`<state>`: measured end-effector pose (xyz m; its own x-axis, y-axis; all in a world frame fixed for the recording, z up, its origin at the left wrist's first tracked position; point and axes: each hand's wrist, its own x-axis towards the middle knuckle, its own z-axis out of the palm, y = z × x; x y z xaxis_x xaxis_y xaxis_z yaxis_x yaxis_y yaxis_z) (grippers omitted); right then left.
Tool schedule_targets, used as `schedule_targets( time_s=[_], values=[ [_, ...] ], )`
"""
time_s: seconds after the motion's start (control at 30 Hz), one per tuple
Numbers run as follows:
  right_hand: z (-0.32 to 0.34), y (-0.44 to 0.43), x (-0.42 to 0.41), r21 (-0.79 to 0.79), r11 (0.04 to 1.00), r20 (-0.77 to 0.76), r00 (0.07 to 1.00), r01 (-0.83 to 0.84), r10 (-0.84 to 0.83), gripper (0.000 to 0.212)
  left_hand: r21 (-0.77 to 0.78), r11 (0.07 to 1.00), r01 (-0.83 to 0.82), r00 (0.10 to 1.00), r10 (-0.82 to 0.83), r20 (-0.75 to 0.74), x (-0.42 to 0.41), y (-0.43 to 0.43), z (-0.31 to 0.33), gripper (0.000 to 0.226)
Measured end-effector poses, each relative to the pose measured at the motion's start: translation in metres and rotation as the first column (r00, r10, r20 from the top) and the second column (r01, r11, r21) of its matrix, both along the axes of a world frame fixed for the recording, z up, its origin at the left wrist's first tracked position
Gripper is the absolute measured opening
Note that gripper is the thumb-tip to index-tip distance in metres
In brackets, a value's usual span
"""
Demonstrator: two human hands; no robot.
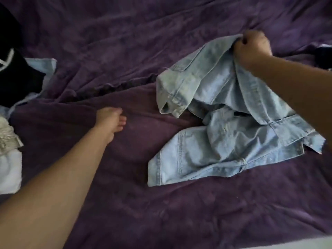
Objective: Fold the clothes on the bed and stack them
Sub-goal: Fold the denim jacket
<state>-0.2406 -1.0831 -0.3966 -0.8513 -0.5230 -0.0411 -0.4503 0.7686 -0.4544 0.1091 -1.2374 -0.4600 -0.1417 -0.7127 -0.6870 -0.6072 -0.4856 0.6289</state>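
While right hand (251,49) grips jacket (224,141), purple bed (161,212)

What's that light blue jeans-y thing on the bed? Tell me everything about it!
The denim garment is pale, washed-out blue, with stitched seams and a cuffed sleeve. It lies crumpled, not folded, on the purple bed cover. The right hand grips its far edge and holds that part raised. The left hand rests on the cover, apart from it.

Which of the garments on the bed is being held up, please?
The denim jacket, gripped at its upper edge by the right grip; the black garment and white garment at the left edge lie untouched.
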Motion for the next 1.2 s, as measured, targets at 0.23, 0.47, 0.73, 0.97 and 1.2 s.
schedule_targets(
  time_s=[0.23, 0.47, 0.73, 0.97, 1.2],
  values=[
    [-0.036, 0.046, 0.105, -0.025, 0.955, -0.216, 0.935, -0.295, 0.282, 0.031, 0.334, 0.869, 0.365, 0.907, -0.413, 0.085, -0.003, 0.073, -0.055, 0.023],
    [-0.125, 0.193, 0.239, 0.377, 0.676, 0.323, 0.774, -0.633, 0.545, 0.063, 0.396, 0.74, 0.544, 0.818, -0.574, -0.051, -0.024, 0.091, -0.068, 0.014],
    [-0.097, 0.257, 0.226, 0.175, 0.935, 0.038, 0.951, -0.308, 0.306, 0.031, 0.328, 0.887, 0.326, 0.944, -0.286, -0.165, -0.114, 0.083, -0.063, 0.041],
    [-0.115, 0.331, 0.225, 0.459, 0.847, 0.141, 0.963, -0.27, 0.231, 0.06, 0.316, 0.947, -0.061, 0.991, 0.094, -0.091, -0.186, 0.132, -0.103, 0.033],
    [-0.115, 0.314, 0.239, 0.283, 0.83, 0.107, 0.876, -0.481, 0.471, 0.032, -0.123, 0.973, -0.193, 0.981, 0.19, -0.034, -0.154, 0.04, -0.069, 0.011]
  ],
)
